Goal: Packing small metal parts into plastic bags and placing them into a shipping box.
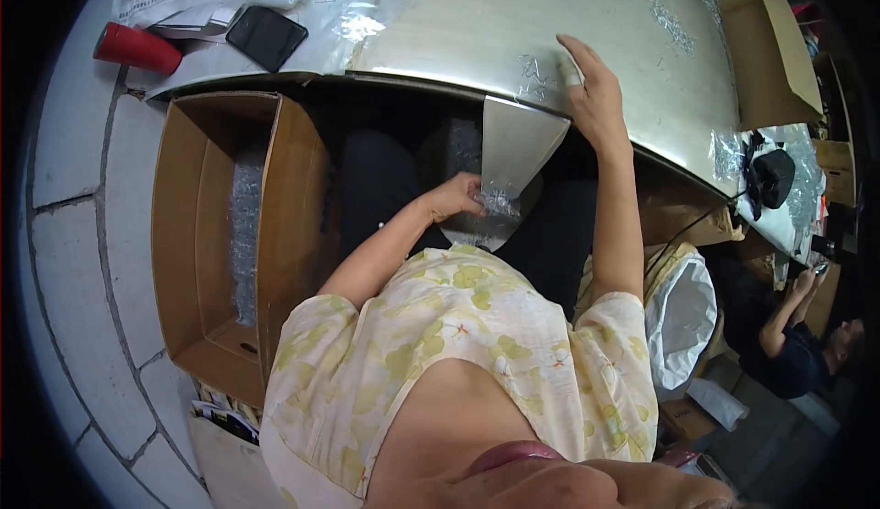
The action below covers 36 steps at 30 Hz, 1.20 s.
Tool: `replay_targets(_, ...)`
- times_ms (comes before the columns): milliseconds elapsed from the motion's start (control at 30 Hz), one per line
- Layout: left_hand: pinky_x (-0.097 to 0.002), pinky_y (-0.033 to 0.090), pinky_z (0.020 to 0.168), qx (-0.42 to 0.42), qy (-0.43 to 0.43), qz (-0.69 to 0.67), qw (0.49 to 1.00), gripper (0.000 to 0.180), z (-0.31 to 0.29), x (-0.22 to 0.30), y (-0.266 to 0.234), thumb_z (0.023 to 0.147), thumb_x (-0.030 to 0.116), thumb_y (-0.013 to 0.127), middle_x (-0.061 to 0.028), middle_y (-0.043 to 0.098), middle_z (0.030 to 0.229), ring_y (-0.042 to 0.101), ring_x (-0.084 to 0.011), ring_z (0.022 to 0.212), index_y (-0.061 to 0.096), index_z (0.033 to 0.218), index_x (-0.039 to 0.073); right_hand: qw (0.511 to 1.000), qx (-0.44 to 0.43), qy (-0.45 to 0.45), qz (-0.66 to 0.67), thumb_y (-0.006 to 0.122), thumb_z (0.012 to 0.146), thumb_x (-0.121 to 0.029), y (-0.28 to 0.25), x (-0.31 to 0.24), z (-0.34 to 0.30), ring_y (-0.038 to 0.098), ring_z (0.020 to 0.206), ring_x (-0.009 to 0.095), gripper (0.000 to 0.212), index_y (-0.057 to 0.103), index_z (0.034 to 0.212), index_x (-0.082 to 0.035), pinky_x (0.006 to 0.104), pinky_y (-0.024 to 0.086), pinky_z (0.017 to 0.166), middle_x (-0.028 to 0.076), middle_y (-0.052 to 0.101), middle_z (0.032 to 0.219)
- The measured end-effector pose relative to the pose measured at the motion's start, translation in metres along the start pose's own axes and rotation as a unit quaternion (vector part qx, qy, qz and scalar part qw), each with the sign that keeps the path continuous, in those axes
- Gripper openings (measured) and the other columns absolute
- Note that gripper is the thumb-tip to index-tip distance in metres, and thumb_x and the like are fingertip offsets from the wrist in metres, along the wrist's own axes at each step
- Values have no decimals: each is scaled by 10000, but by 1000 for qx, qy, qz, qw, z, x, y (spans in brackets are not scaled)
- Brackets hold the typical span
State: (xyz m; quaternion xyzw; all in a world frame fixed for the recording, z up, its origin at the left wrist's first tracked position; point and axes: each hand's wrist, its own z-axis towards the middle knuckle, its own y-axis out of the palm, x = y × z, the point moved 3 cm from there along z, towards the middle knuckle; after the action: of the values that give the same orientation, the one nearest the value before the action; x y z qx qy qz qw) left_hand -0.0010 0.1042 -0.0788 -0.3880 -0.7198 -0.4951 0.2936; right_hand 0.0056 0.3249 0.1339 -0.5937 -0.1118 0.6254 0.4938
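Note:
Near the lower end of a flat metal chute (518, 138), my left hand (454, 197) has its fingers closed on a small clear plastic bag (500, 201). Thin shiny bits show at the bag, too small to name surely. The chute slopes down from the table's front edge toward my lap. On the metal tabletop (440, 46), my right hand (598, 101) lies edge-down with its fingers stretched out and a white wrap (569, 71) round one finger. Beside it lies a little group of thin, pin-like metal pieces (534, 78).
More metal pieces (674, 25) are scattered at the table's back. A black phone (266, 38) and red tumbler (137, 48) stand at the left. An open cardboard box (215, 234) holding clear bags is left of me. Another person (793, 344) sits at far right.

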Motion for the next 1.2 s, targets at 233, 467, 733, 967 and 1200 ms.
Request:
replay_targets(233, -292, 454, 973, -40, 24, -64, 997, 642, 7, -21, -8, 658, -142, 664, -91, 629, 1233, 603, -170, 1122, 534, 1279, -46, 978, -54, -140, -147, 542, 928, -124, 43, -16, -58, 374, 1357, 334, 388, 535, 1315, -90, 404, 334, 1106, 132, 492, 1394)
replay_targets(467, -322, 457, 1022, -104, 55, -113, 987, 694, -2, 9, 14, 669, -108, 689, -129, 578, 1307, 542, -202, 1230, 488, 1329, -35, 997, -19, -15, 74, 549, 888, 52, 3, -27, -110, 648, 1031, 252, 296, 631, 1162, -26, 292, 487, 894, 143, 660, 1123)
replay_targets(733, -323, 600, 704, 38, 31, -54, 997, 434, -5, 4, 14, 733, -27, 758, -89, 676, 964, 678, -174, 814, 587, 1130, -1, 981, -178, 0, 72, 573, 903, -70, 58, -10, -154, 647, 984, 321, 255, 620, 1145, -3, 342, 495, 862, 187, 658, 1056)
replay_targets(967, -298, 583, 639, 73, 7, -45, 996, 350, -5, 2, 16, 735, 19, 782, -67, 680, 898, 667, -153, 829, 632, 1051, 12, 968, -241, 18, 63, 587, 847, -126, 72, -10, -147, 635, 930, 387, 257, 676, 1070, -36, 433, 499, 843, 197, 679, 948)
replay_targets(1200, -273, 561, 680, -2, -66, -67, 996, 381, -31, 11, 38, 943, 326, 604, -99, 690, 1055, 666, -140, 892, 650, 1158, 15, 976, -155, 97, 118, 584, 925, -133, 40, 3, -137, 676, 910, 226, 251, 649, 1104, 30, 316, 505, 813, 157, 704, 979)
